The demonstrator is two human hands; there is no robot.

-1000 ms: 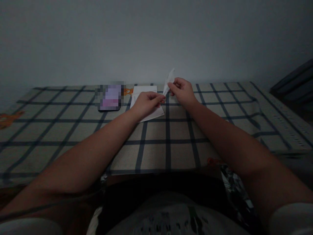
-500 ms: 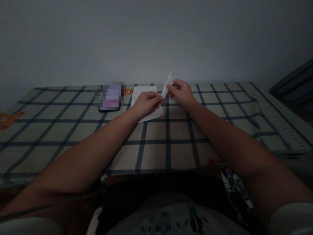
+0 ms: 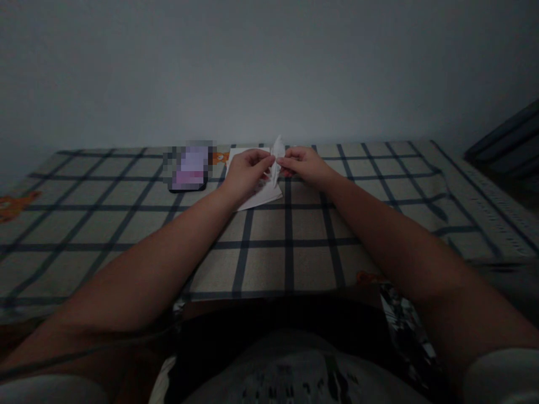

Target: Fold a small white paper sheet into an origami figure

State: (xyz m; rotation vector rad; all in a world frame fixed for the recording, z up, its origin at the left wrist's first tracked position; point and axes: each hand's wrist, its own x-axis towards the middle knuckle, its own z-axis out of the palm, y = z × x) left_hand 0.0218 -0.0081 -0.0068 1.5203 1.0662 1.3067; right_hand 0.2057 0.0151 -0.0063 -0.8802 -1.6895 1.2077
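A small folded piece of white paper (image 3: 278, 148) stands roughly upright between my two hands, its pointed tip showing above the fingers. My left hand (image 3: 249, 171) pinches its left side between thumb and fingers. From the right, my right hand (image 3: 304, 164) pinches the other side, so the fingertips of both hands nearly meet. Beneath my left hand lies a flat white sheet or booklet (image 3: 264, 194) on the cloth, partly covered by that hand. Exact folds in the held paper are too dim to make out.
A phone (image 3: 191, 168) with a lit, blurred screen lies left of the white sheet. The checked tablecloth (image 3: 269, 258) covers the table, which meets a plain wall (image 3: 269, 67) at the back. A dark slatted object (image 3: 509, 140) stands at the far right.
The folded paper has moved slightly left and down and stands more upright. My right hand has come left, closer to my left hand, whose fingers have shifted up along the paper.
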